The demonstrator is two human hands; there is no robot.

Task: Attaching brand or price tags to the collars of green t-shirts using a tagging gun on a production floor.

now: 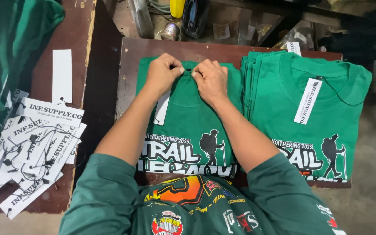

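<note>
A folded green T-shirt [188, 126] with a white hiker print lies on a dark wooden board [129, 69] in front of me. My left hand [164, 72] and my right hand [209, 78] meet at the shirt's collar, fingertips pinched together on the collar and a thin tag string. A white paper hang tag [162, 109] dangles below my left hand, over the shirt. Exactly what each fingertip grips is hidden by the fingers.
A stack of folded green shirts [314, 122] with a white tag [307, 100] on top sits to the right. Several loose white hang tags with black strings [35, 143] lie on the left table, beside more green cloth [9, 39]. Clutter fills the far edge.
</note>
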